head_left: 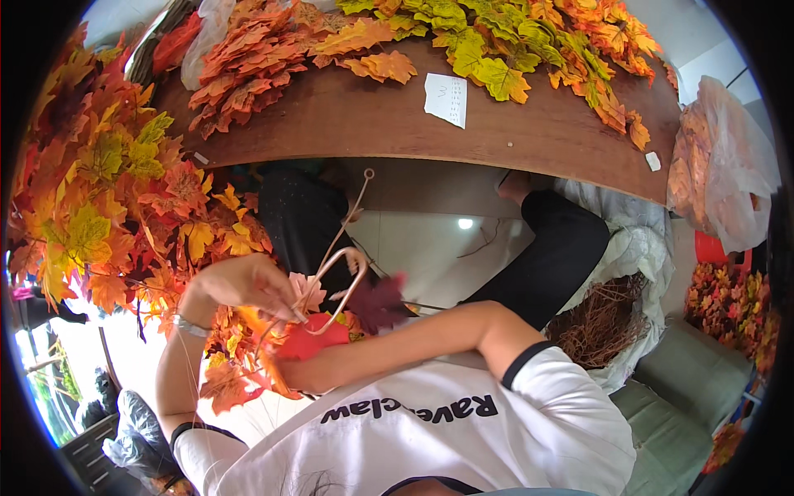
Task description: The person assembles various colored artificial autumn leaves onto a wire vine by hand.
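Note:
My left hand (258, 285) is closed, its fingertips pressed together at the lower end of a beige bent rod (332, 243). This rod has a small ring at its far tip and a hooked bend beside it. My right forearm crosses in front of my chest to the left. Orange artificial leaves cover most of my right hand (296, 374), so its fingers are hidden. Between my hands lies a smooth red piece (316, 335) whose kind I cannot make out. A dark red artificial leaf (379, 304) is just right of the hook.
Ahead stands a brown table (331, 124) heaped with orange and yellow-green leaves (488, 50), and a paper note (446, 100). A leafy mass (107, 190) fills the left. At right are a clear bag (719, 165), a white sack of brown twigs (604, 322) and a grey-green seat (686, 405).

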{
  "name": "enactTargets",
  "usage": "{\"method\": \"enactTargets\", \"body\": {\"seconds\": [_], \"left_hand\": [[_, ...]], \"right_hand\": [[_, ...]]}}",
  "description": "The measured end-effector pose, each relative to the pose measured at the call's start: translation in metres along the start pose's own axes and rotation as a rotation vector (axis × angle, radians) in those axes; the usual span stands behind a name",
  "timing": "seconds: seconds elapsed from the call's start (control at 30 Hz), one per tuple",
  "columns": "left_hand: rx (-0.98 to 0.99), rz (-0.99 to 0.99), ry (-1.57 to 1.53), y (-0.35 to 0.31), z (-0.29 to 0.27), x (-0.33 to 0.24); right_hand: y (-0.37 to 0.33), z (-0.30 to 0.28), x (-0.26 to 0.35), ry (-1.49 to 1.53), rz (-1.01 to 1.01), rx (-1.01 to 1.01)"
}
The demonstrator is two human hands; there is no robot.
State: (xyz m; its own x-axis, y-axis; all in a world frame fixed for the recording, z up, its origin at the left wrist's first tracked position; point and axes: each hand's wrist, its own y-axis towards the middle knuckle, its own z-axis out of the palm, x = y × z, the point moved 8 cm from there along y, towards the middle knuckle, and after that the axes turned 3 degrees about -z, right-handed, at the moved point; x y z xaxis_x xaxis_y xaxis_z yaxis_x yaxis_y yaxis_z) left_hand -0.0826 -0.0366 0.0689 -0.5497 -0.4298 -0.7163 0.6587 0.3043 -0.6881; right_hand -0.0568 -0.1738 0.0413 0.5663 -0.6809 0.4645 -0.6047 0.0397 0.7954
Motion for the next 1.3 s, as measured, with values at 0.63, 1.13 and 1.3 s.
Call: {"method": "enactTargets", "body": {"seconds": [0.63,1.13,1.3], "left_hand": [[-0.315,0.464,-0.714,0.089,-0.044,-0.037],[-0.071,0.571,-0.554,0.142,-0.041,-0.068],[0.071,0.653,-0.549,0.141,-0.038,-0.112]], "right_hand": [[-0.053,-0.014,-0.051,0.939,0.673,-0.011],[-0.157,-0.271,-0.073,0.252,1.18,-0.168],[-0.126,-0.291,-0.107,0.445,1.055,-0.635]]}}
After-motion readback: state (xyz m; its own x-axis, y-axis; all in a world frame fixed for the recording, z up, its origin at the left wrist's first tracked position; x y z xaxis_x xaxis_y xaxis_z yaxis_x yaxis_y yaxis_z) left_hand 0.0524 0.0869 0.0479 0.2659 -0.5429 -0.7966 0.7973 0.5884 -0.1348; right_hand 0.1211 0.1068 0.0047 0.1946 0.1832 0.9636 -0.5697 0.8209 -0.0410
